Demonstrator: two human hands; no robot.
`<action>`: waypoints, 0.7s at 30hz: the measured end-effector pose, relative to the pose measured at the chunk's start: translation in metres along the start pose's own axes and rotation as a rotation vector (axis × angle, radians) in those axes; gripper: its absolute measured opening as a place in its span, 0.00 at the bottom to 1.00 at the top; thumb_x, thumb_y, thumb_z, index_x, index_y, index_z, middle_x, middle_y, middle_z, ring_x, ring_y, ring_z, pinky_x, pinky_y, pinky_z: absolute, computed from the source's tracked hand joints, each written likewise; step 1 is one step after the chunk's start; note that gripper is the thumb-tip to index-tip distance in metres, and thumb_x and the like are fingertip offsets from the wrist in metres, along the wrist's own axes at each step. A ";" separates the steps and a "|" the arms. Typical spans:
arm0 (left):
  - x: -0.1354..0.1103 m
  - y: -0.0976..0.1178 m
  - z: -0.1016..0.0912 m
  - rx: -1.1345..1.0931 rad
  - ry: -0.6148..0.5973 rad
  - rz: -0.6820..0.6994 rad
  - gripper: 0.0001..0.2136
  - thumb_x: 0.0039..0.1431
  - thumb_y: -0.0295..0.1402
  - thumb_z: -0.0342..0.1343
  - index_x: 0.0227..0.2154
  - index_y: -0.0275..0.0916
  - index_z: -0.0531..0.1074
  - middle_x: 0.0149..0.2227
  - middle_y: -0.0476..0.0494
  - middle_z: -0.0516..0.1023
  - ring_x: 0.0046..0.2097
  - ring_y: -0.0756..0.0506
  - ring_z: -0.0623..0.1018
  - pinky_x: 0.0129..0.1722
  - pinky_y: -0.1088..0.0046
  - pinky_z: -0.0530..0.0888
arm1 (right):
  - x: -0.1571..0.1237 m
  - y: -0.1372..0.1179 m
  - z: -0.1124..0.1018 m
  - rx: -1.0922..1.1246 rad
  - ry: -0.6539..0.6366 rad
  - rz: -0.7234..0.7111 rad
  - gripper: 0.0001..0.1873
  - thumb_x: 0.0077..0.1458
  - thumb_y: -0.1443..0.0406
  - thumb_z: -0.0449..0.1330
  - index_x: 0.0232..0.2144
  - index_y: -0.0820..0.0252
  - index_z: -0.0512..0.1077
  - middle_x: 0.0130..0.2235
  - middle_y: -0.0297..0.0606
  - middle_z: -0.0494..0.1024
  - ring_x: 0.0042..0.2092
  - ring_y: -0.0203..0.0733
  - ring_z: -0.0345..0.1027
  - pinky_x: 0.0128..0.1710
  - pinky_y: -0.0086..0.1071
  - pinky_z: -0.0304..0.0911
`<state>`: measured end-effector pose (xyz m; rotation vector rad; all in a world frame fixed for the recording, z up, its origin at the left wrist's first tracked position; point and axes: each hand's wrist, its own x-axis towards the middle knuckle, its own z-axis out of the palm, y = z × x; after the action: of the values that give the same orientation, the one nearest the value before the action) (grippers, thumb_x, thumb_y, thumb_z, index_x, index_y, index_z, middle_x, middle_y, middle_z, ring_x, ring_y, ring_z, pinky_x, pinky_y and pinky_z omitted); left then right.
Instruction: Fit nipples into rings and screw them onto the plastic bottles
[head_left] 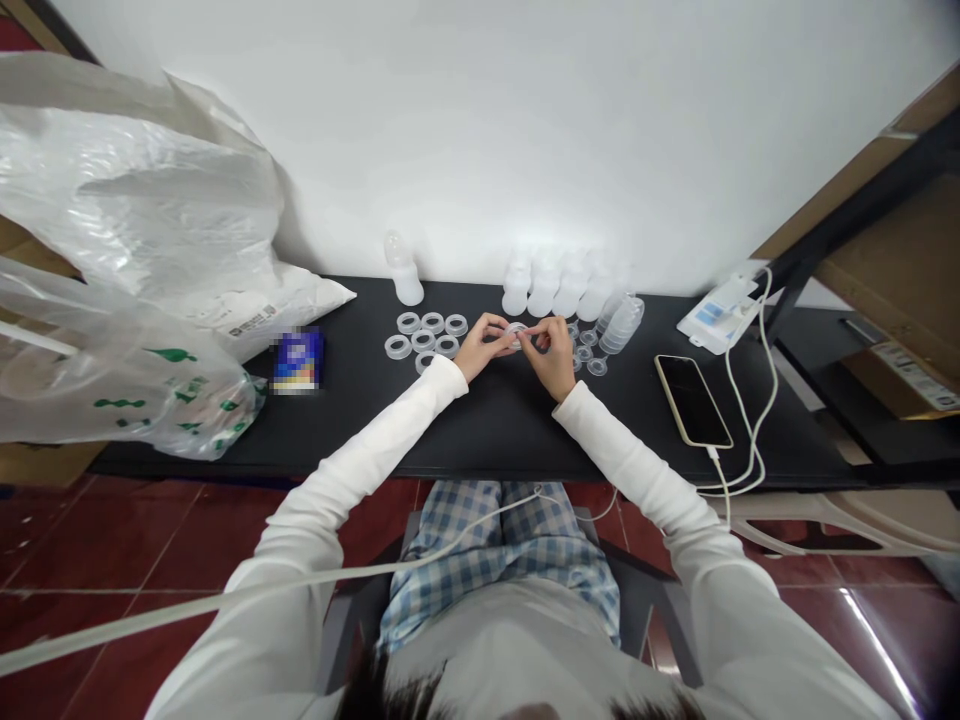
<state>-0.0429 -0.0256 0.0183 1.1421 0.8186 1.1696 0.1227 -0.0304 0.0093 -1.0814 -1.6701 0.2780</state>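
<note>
Both my hands meet over the middle of the black table (495, 420). My left hand (484, 347) and my right hand (553, 352) pinch a small clear plastic ring (517, 332) between their fingertips. Several more clear rings (424, 337) lie in a group just left of my left hand. Small clear nipple-like parts (589, 352) lie right of my right hand, beside a stack of clear caps (621, 323). Several white bottles (555, 285) stand in a row at the wall, and one bottle (405, 270) stands apart to the left.
Large plastic bags (127, 290) fill the table's left end, with a small blue packet (298, 360) beside them. A phone (692, 400) lies at the right on a white cable (739, 440) leading to a white power strip (720, 312). A brown shelf (877, 230) stands at the far right.
</note>
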 end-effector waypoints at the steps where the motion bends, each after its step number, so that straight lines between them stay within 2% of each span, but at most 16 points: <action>1: 0.001 -0.001 0.000 0.016 0.004 0.012 0.19 0.49 0.41 0.70 0.37 0.39 0.68 0.33 0.51 0.74 0.38 0.50 0.79 0.46 0.64 0.80 | 0.000 -0.001 0.001 0.017 0.004 0.015 0.11 0.59 0.56 0.62 0.36 0.56 0.68 0.36 0.36 0.68 0.31 0.35 0.59 0.34 0.35 0.66; 4: 0.002 -0.003 -0.001 0.075 0.017 0.057 0.21 0.49 0.46 0.69 0.36 0.38 0.69 0.33 0.51 0.74 0.33 0.51 0.79 0.36 0.71 0.81 | -0.002 -0.003 0.003 0.089 0.010 0.074 0.17 0.59 0.53 0.62 0.43 0.56 0.66 0.36 0.33 0.69 0.29 0.33 0.59 0.32 0.33 0.64; 6: 0.003 -0.003 -0.001 0.111 0.032 0.098 0.21 0.49 0.46 0.69 0.36 0.37 0.69 0.33 0.50 0.75 0.31 0.52 0.78 0.32 0.74 0.79 | -0.003 -0.005 0.003 0.130 -0.041 0.100 0.18 0.61 0.51 0.59 0.45 0.56 0.67 0.32 0.31 0.69 0.27 0.32 0.58 0.31 0.32 0.62; 9: 0.002 -0.002 -0.002 0.141 0.044 0.138 0.20 0.48 0.45 0.70 0.35 0.37 0.70 0.32 0.52 0.73 0.29 0.53 0.77 0.28 0.77 0.77 | -0.003 -0.009 0.002 0.181 -0.130 0.120 0.18 0.63 0.49 0.55 0.42 0.56 0.69 0.29 0.31 0.71 0.27 0.33 0.60 0.30 0.31 0.61; 13: 0.002 0.002 -0.004 0.154 0.032 0.126 0.19 0.49 0.43 0.70 0.33 0.37 0.70 0.28 0.54 0.72 0.27 0.54 0.77 0.25 0.79 0.75 | -0.003 -0.013 0.001 0.282 -0.143 0.162 0.20 0.60 0.46 0.58 0.39 0.56 0.70 0.31 0.33 0.74 0.31 0.35 0.66 0.32 0.32 0.64; 21: 0.001 0.000 -0.001 0.189 0.069 0.138 0.17 0.48 0.41 0.71 0.31 0.37 0.71 0.21 0.57 0.66 0.21 0.54 0.73 0.19 0.80 0.71 | -0.005 -0.008 0.008 0.427 -0.148 0.242 0.23 0.54 0.43 0.62 0.34 0.55 0.67 0.27 0.29 0.70 0.28 0.33 0.62 0.29 0.31 0.60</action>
<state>-0.0442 -0.0246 0.0184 1.3368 0.9306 1.2715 0.1115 -0.0365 0.0083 -0.9505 -1.5125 0.8488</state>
